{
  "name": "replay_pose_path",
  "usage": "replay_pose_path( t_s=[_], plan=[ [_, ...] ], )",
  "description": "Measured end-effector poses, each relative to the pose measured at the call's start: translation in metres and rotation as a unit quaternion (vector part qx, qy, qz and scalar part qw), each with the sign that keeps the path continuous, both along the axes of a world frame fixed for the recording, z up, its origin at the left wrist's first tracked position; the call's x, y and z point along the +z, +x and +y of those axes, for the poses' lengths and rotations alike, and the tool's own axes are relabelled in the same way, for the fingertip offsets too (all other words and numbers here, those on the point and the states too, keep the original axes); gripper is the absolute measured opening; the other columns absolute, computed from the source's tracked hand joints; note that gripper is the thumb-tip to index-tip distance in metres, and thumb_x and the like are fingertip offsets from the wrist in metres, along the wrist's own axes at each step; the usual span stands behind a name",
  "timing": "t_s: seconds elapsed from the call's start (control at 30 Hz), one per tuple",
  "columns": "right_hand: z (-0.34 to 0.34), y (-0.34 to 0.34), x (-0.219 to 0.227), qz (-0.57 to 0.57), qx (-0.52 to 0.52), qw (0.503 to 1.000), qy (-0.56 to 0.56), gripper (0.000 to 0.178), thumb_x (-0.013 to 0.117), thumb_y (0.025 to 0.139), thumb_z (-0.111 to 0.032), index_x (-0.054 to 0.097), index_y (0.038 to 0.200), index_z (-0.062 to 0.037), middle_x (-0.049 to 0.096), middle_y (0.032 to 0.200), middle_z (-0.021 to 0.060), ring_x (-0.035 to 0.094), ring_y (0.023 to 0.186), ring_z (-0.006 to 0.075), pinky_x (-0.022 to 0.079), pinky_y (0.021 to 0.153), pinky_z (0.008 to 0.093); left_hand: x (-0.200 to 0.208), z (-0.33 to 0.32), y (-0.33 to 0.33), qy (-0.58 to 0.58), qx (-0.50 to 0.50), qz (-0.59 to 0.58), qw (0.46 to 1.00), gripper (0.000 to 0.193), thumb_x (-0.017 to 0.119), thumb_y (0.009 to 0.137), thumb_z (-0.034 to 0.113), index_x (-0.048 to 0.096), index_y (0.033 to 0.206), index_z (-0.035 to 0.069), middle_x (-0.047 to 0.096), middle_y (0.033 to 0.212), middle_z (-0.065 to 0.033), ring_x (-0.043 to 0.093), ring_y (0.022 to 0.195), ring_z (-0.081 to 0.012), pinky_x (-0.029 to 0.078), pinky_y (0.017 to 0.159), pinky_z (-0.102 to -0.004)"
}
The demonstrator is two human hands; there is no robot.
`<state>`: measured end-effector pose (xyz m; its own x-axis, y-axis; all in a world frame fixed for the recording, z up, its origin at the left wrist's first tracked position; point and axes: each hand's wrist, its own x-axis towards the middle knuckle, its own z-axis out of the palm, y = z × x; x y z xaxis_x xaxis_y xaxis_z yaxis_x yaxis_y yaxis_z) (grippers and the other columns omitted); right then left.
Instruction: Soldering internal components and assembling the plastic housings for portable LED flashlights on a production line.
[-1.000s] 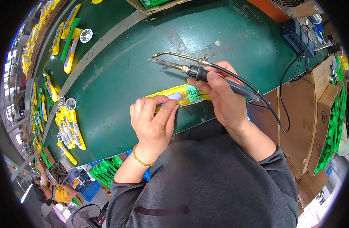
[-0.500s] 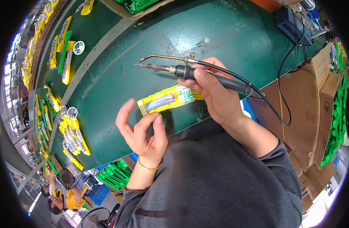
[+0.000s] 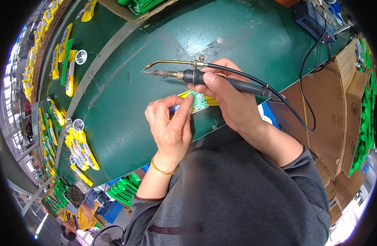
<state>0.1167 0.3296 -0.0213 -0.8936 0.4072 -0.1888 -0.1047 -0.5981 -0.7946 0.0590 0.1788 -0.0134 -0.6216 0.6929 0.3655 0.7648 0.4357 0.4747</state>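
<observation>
In my right hand is a soldering iron with a dark grey handle. A brass solder-feed tube is clamped along its top, and the tip points left, above the table. My left hand is closed over a yellow plastic housing lying on the table. Its thumb and fingers come together at the left edge of a green circuit board in the housing; what they pinch is hidden. Part of a purple-blue battery shows between the fingers.
Yellow assemblies with batteries crowd the left, beyond a grey strip. A box of green parts stands at the back. The blue soldering station is back right, its black cable hanging beside cardboard. Another person sits lower left.
My left hand has moved right and up onto the housing, and its spread fingers have closed at the circuit board. My right hand still holds the soldering iron, slightly further left.
</observation>
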Motion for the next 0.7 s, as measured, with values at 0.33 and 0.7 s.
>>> replay_pose_path(
  t_s=[0.33,0.7],
  plan=[
    [0.001,0.000,-0.001,0.011,0.002,1.000,0.010,0.015,0.057,0.092,-0.012,0.052,0.102,-0.0019,0.062,0.097,0.0098,0.063,0.094,0.0200,0.052,0.088,0.0338,-0.015,0.000,-0.009,0.125,-0.019,-0.048,0.991,0.013,0.075,0.067,0.005,0.071,0.079,0.009,0.068,0.079,-0.0032,0.058,0.063,-0.0160,0.039,0.060,-0.0283],
    [0.012,0.043,0.029,0.031,-0.100,0.994,0.017,0.019,0.056,0.091,-0.013,0.049,0.103,-0.0007,0.062,0.097,0.0142,0.064,0.089,0.0221,0.054,0.079,0.0364,0.001,0.007,-0.001,0.066,0.010,-0.122,0.990,0.014,0.074,0.067,0.000,0.067,0.078,0.004,0.058,0.093,-0.0080,0.051,0.064,-0.0149,0.041,0.056,-0.0273]
  ],
)
